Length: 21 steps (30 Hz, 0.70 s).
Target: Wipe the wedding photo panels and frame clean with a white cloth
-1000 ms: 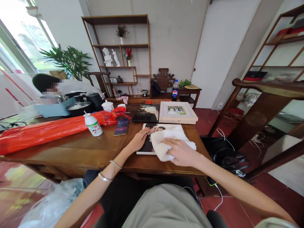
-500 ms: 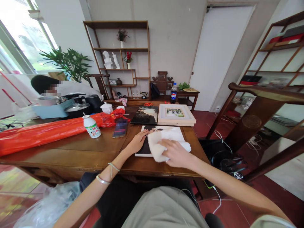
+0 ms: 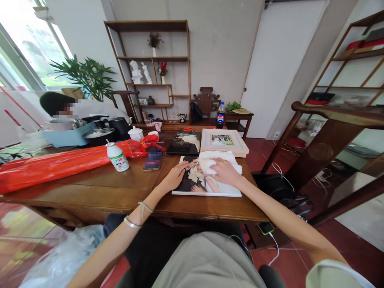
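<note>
A photo print on a white board (image 3: 195, 185) lies flat on the wooden table (image 3: 99, 188) in front of me. My left hand (image 3: 174, 178) rests flat on its left edge, fingers stretched out. My right hand (image 3: 223, 171) presses a white cloth (image 3: 220, 160) onto the far right part of the print, fingers closed over the cloth.
Behind the print lie a dark photo (image 3: 184, 143) and a white framed picture (image 3: 223, 141). A phone (image 3: 153, 159), a small white bottle (image 3: 117, 157) and a long red plastic bag (image 3: 60, 164) sit to the left. Another person sits at the far left; a wooden chair (image 3: 330, 136) stands at right.
My right hand has slid the white cloth from the near part of the print to its far right corner, uncovering the picture. My left hand has stayed on the left edge.
</note>
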{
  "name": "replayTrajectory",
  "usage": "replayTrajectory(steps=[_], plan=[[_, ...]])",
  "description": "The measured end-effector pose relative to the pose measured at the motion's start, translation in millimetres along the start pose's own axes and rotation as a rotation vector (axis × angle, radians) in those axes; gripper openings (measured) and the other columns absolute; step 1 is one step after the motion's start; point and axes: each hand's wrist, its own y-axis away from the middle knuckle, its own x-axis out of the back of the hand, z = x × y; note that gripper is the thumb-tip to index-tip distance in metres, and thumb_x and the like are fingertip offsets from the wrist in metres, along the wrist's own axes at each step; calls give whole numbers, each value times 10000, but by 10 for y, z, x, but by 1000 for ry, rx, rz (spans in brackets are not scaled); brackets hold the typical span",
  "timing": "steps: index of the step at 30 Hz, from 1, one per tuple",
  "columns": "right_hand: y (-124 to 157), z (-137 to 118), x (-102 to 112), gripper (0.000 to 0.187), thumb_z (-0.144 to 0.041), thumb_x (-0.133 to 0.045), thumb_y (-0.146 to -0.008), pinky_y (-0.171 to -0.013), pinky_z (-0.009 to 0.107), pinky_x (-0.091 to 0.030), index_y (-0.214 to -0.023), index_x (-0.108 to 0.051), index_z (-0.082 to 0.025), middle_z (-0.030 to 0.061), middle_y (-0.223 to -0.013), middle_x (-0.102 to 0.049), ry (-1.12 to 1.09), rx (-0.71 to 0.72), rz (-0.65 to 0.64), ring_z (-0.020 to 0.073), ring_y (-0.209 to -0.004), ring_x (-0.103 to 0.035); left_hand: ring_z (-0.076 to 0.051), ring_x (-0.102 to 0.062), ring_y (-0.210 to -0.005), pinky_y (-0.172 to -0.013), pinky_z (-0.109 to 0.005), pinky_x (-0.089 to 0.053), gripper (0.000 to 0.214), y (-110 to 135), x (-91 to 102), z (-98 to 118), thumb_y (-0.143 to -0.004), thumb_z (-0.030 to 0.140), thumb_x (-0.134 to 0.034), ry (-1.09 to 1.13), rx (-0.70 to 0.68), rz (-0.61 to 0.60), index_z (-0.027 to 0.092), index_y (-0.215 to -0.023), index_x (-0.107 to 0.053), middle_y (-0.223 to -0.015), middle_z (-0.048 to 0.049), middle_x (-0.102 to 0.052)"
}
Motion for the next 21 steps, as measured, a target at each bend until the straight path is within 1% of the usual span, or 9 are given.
replayTrajectory(steps=[2,5,8,10,13,17,19,21], plan=[[98,-125,8,238,-223,-539,-736,-841,384,-409,-910,-683,-148,131,-1267,-512,-19,65,2,286,-1047,-493,-216,-444,-1243,-1076,-423,-306,403,-1,-2,-4,-870,224,-320,1,-2,5,118,-1188,-545,-1301,-115,-522],[318,-347,51,256,-189,-541,-698,-898,412,-376,-908,-681,-146,133,-1277,-497,-71,203,18,300,-1118,-446,-214,-439,-1247,-1073,-417,-310,402,-4,6,3,-875,231,-323,2,-12,-7,122,-1193,-543,-1303,-112,-520],[474,-450,94,280,-188,-534,-693,-923,416,-362,-932,-672,-138,130,-1277,-495,-123,278,32,297,-1148,-424,-209,-436,-1249,-1072,-414,-311,404,-3,20,15,-880,236,-321,9,-10,-12,128,-1208,-532,-1316,-109,-508],[482,-402,98,258,-180,-534,-687,-915,400,-370,-901,-675,-152,115,-1262,-511,-151,262,35,281,-1135,-439,-208,-440,-1246,-1070,-417,-311,404,-1,27,22,-883,236,-318,3,-8,-14,129,-1210,-529,-1320,-112,-503],[352,-192,59,221,-174,-542,-683,-892,380,-386,-854,-682,-162,111,-1234,-534,-141,182,36,268,-1094,-472,-210,-441,-1245,-1071,-409,-312,409,1,29,26,-882,228,-314,-17,-7,-22,105,-1205,-532,-1319,-129,-500],[94,84,-7,256,-182,-537,-716,-856,370,-409,-929,-675,-148,136,-1251,-524,-63,30,23,274,-1095,-474,-208,-438,-1247,-1076,-400,-306,416,1,24,33,-880,223,-308,-15,14,-15,92,-1208,-528,-1317,-132,-502],[25,106,-15,263,-192,-527,-739,-837,368,-419,-954,-670,-145,141,-1235,-532,-33,-22,3,276,-1087,-476,-208,-440,-1246,-1075,-403,-307,416,1,22,38,-880,225,-307,-11,21,-13,97,-1209,-527,-1318,-128,-502],[36,18,-3,258,-202,-524,-749,-829,372,-423,-953,-671,-142,143,-1236,-525,-11,-24,-14,277,-1055,-489,-207,-442,-1244,-1074,-403,-309,418,0,22,42,-879,225,-306,-11,24,-15,97,-1209,-527,-1319,-127,-501]])
